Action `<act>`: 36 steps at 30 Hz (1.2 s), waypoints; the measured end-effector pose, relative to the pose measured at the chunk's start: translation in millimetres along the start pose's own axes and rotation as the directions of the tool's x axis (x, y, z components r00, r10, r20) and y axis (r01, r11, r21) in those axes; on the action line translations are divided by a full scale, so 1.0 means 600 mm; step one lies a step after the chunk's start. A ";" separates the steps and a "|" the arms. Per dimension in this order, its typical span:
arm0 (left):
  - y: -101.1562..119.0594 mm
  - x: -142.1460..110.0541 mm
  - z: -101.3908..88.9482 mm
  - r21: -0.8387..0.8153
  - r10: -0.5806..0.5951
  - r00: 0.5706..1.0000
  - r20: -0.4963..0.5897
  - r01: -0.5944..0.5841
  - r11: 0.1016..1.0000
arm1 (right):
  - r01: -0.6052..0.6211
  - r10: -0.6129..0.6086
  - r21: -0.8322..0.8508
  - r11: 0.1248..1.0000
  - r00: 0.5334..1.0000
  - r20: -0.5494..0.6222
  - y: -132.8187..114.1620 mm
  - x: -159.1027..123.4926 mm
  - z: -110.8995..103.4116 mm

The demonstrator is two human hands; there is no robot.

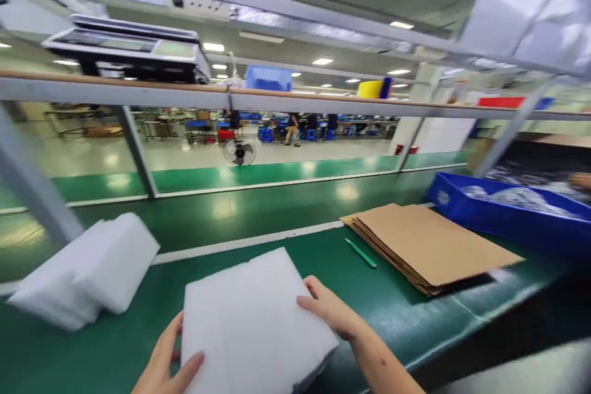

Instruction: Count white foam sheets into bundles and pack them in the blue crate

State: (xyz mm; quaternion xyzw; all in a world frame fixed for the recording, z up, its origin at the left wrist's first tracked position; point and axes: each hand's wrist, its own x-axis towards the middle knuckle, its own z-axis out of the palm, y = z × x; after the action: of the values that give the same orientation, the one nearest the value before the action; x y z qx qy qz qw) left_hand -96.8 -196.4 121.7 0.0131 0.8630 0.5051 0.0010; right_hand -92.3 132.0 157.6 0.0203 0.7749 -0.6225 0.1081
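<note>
A stack of white foam sheets (253, 320) is between my hands, at the near edge of the green table. My left hand (168, 360) grips its left side, the thumb lying on top and the fingers partly hidden behind the edge. On the right side, my right hand (327, 308) clasps the foam with its thumb over the upper face. More white foam blocks (115, 258) lean together at the left. A green pen-shaped tool (361, 253) with a thin pale tip lies beyond my right hand, beside a pile of flat brown cardboard sheets (429, 240).
At the right stands a blue bin (508, 215) holding clear plastic-wrapped items. A shelf rail (300, 98) on slanted posts crosses above the table, carrying a device (129, 49) and a light blue box (269, 78). Part of another person's hand (580, 181) shows at the far right.
</note>
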 end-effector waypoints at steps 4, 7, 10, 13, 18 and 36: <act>0.038 -0.023 -0.019 0.013 -0.065 0.991 0.115 0.064 0.998 | 0.004 -0.004 0.001 1.000 0.993 0.115 -0.024 0.004 -0.002; 0.035 -0.035 -0.029 0.055 -0.058 0.992 0.113 0.052 0.997 | 0.023 -0.028 0.037 0.999 0.986 0.163 -0.033 0.000 -0.005; 0.027 -0.049 -0.026 0.083 0.057 0.997 0.057 -0.061 0.995 | 0.002 -0.014 0.070 0.998 0.986 0.165 -0.033 -0.004 -0.006; 0.040 -0.063 -0.023 0.065 0.232 0.972 -0.040 -0.229 0.971 | -0.024 0.015 0.082 0.996 0.994 0.109 -0.033 -0.005 -0.003; 0.075 -0.075 -0.021 0.124 0.581 0.812 0.055 -0.582 0.803 | -0.043 0.040 0.049 0.998 0.997 0.070 -0.029 -0.003 -0.006; 0.036 -0.054 -0.025 0.380 0.781 0.512 0.357 -0.844 0.379 | 0.096 -0.067 -0.614 0.783 0.995 0.071 -0.073 0.009 -0.009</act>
State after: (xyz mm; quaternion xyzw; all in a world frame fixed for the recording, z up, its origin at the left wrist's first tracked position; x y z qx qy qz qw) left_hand -64.4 -199.4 147.3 0.4643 0.8418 0.1901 -0.1992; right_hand -105.6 126.6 199.9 -0.0637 0.9330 -0.3400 0.0995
